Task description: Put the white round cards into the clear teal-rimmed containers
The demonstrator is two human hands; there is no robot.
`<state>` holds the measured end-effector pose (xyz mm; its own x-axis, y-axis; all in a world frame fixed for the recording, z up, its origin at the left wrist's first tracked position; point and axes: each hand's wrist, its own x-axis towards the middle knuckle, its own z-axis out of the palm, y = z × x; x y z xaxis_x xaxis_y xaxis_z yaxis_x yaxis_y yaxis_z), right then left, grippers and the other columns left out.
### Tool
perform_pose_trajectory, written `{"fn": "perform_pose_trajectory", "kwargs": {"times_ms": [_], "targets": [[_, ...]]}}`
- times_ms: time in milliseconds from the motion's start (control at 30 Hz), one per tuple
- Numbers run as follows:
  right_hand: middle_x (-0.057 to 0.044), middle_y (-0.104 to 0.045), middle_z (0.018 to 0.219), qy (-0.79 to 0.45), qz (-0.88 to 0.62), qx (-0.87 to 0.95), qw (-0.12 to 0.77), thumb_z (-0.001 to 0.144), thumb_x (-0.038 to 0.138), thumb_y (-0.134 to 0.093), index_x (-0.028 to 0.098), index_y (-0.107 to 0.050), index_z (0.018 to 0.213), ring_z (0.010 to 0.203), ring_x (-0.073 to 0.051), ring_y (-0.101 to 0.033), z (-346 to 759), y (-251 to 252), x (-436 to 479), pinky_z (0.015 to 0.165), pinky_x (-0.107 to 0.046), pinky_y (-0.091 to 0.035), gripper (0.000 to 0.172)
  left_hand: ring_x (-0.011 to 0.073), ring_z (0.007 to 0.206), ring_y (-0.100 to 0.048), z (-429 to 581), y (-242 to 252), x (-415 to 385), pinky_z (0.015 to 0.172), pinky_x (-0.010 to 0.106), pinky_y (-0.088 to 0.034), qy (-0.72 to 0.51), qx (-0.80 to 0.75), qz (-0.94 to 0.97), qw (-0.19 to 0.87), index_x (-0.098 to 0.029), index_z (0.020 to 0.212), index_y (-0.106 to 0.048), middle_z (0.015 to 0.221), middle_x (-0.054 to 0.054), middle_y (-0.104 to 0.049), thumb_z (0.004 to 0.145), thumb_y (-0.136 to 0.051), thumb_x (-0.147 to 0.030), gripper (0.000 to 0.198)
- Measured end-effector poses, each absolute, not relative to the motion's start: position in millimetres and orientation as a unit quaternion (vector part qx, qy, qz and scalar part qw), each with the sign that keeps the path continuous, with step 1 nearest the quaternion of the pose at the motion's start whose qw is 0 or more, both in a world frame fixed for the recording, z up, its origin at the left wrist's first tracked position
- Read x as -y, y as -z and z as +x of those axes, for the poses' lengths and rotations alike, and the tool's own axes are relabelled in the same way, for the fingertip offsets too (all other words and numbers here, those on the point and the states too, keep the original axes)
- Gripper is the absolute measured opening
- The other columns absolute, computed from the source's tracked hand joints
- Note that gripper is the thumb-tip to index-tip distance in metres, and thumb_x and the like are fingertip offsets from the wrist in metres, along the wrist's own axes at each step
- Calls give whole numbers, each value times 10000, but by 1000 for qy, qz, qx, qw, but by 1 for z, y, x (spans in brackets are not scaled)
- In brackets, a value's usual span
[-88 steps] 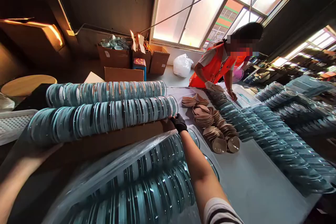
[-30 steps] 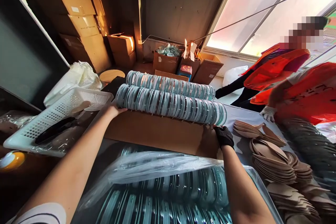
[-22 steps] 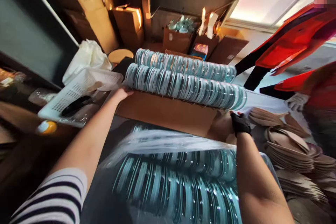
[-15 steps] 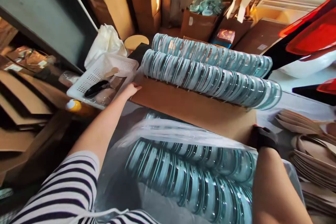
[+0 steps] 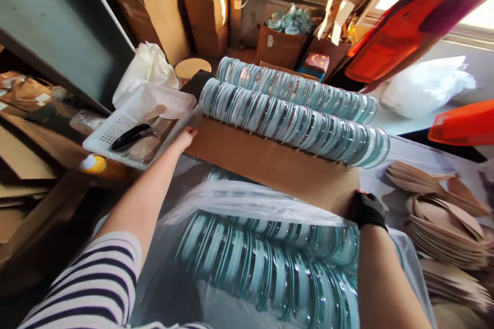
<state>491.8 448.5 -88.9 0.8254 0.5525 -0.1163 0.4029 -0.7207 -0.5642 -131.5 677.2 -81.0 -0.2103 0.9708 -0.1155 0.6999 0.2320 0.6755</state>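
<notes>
My left hand (image 5: pixel 188 139) is bare and closed on the left end of a brown cardboard sheet (image 5: pixel 270 157). At the sheet's right end, my right hand (image 5: pixel 368 209), in a black glove with exposed fingertips, grips the edge. Two long rows of nested clear round pieces with teal rims lie along the sheet's far side: a front row (image 5: pixel 293 121) and a back row (image 5: pixel 301 87). Nearer me, beneath clear plastic film (image 5: pixel 254 198), are more rows of similar round pieces (image 5: pixel 262 267). Both palms are largely hidden.
A white perforated basket (image 5: pixel 142 118) with a black object stands left. Brown oval stacks (image 5: pixel 443 226) lie at right. Behind are a carton of round pieces (image 5: pixel 281 46) and a white bag (image 5: pixel 424 87). A person's red-orange sleeve (image 5: pixel 417 36) reaches in from the right.
The view has shifted, so my hands, the sheet and rows appear farther left. Both hands keep their grip. The other person's red-orange sleeves have moved, one reaching farther in at upper right.
</notes>
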Motion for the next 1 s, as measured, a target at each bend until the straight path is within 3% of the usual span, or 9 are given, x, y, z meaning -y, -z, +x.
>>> {"fn": "perform_pose_trajectory", "kwargs": {"times_ms": [167,300,500,633,733,800,900,1000], "targets": [[-99,-666,793,-154,-901,226,336,745,392,-536,187,-635,849,682,-199,-582,485,89,-450,655,-315,-466,251,264,1034,-652,-131,85,-685,886,335,-489,-288,-725,570,259,-138,1039,-604,1056,139,-703,853,-525,-221,219],[-61,-614,673,-129,-890,215,381,681,361,-590,182,-618,762,659,-205,-568,480,90,-449,688,-336,-477,199,270,1026,-668,-128,86,-686,896,339,-506,-319,-715,567,255,-141,953,-589,1018,149,-703,813,-536,-183,156],[-8,-526,630,-74,-888,174,420,677,270,-603,209,-530,706,691,-200,-531,464,81,-446,804,-389,-479,99,328,1016,-671,-129,84,-688,914,442,-518,-345,-708,562,253,-171,891,-577,913,134,-693,765,-588,-193,129],[-38,-614,811,-49,-862,199,463,728,226,-577,189,-557,838,832,-182,-568,455,54,-432,897,-355,-459,117,329,1198,-585,-126,64,-674,1061,495,-439,-419,-666,579,215,-180,1052,-581,1152,145,-665,734,-672,-245,337],[-93,-642,1059,-13,-834,236,499,812,219,-536,147,-552,1066,952,-139,-574,458,41,-394,951,-289,-425,265,271,1221,-570,-105,42,-616,1092,479,-424,-519,-548,607,250,-153,1224,-519,1303,161,-593,791,-664,-360,501],[-132,-624,1157,7,-830,240,504,859,233,-514,120,-532,1153,1009,-124,-561,459,42,-351,980,-265,-399,316,242,1103,-631,-90,32,-549,1035,485,-474,-540,-451,627,334,-142,1268,-502,1258,157,-618,841,-625,-415,521],[-156,-612,1197,1,-867,173,468,892,269,-479,110,-530,1171,1060,-128,-544,446,56,-275,996,-250,-380,325,240,990,-666,-89,32,-434,942,468,-533,-433,-435,685,393,-240,1164,-603,1071,78,-695,896,-564,-378,305],[-162,-624,1186,-35,-900,110,421,879,311,-470,122,-546,1146,1057,-163,-554,424,74,-208,981,-275,-396,336,251,922,-681,-108,47,-352,934,461,-541,-353,-452,759,308,-350,986,-670,959,17,-720,856,-592,-356,152]]}}
